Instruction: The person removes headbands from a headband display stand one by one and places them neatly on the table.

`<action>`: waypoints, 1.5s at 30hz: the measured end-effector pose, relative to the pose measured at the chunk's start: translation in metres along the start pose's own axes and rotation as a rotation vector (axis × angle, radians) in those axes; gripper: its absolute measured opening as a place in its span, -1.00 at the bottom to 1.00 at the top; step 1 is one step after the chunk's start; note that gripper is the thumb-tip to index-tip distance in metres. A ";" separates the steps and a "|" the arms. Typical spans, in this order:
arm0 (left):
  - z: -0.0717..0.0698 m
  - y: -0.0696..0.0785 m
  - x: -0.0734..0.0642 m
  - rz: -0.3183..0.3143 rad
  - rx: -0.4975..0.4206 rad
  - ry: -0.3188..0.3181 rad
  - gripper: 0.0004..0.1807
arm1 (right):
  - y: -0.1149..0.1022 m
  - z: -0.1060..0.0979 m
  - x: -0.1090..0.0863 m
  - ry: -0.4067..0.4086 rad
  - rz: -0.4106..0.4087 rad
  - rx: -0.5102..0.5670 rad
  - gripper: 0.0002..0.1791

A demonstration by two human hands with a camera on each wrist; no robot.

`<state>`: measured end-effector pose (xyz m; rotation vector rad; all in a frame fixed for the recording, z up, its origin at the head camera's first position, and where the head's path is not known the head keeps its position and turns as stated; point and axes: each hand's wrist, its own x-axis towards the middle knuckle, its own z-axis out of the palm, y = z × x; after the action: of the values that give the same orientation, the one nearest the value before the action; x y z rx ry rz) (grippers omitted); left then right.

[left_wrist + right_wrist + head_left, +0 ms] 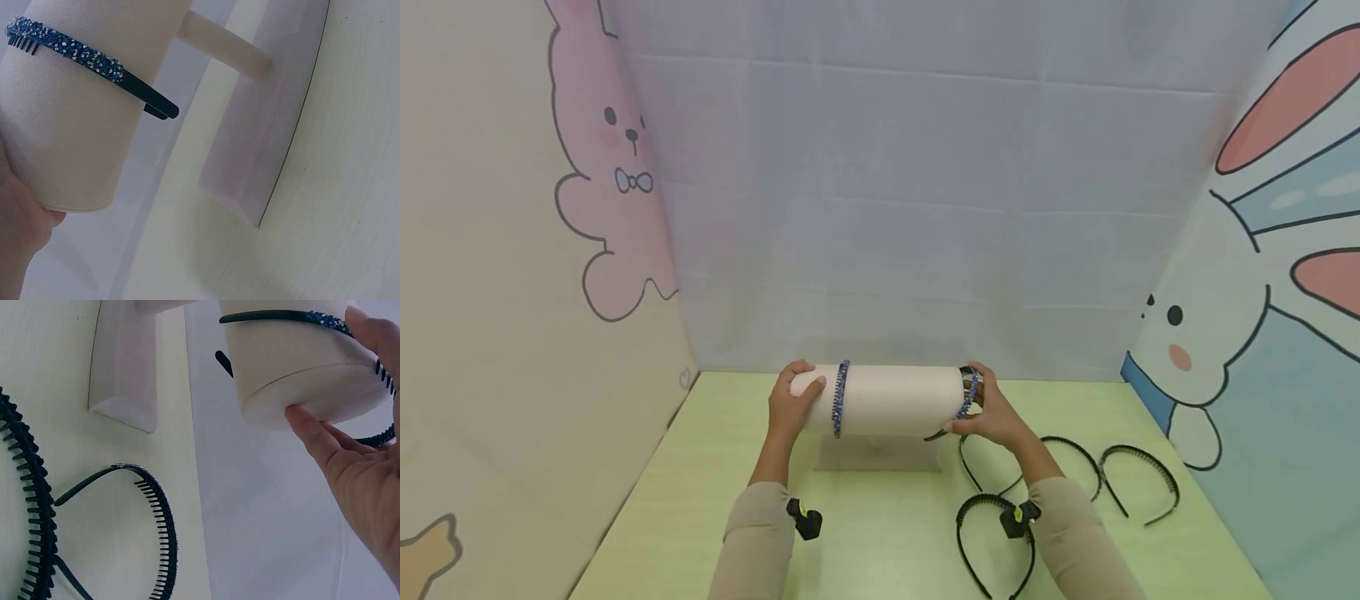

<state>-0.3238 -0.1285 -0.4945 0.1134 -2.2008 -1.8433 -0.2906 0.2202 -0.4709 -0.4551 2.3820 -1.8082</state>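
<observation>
A pale cylindrical headband stand (898, 400) lies crosswise on a short post above its base (876, 457). My left hand (790, 406) grips the cylinder's left end, its thumb across the front. Near that hand, a black toothed headband with blue glitter (81, 53) sits around the cylinder. At the right end, my right hand (997, 414) holds a second blue glitter headband (973, 392) with thumb and fingers. One tip of this band (250, 317) lies along the cylinder's side. A fingertip of the right hand touches the flat end face in the right wrist view.
Several black toothed headbands lie on the table (865, 550) at the right, one at the front (959, 529) and another farthest right (1167, 475). A grey curtain (880, 208) hangs behind, with rabbit-printed walls at both sides.
</observation>
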 end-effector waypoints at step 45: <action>0.000 0.001 -0.003 -0.004 -0.011 -0.008 -0.62 | 0.044 0.035 -0.113 0.389 0.014 0.323 0.07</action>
<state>-0.3212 -0.1279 -0.4940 0.1083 -2.1965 -1.8612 -0.1811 0.2335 -0.5330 -0.0516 2.2255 -2.4026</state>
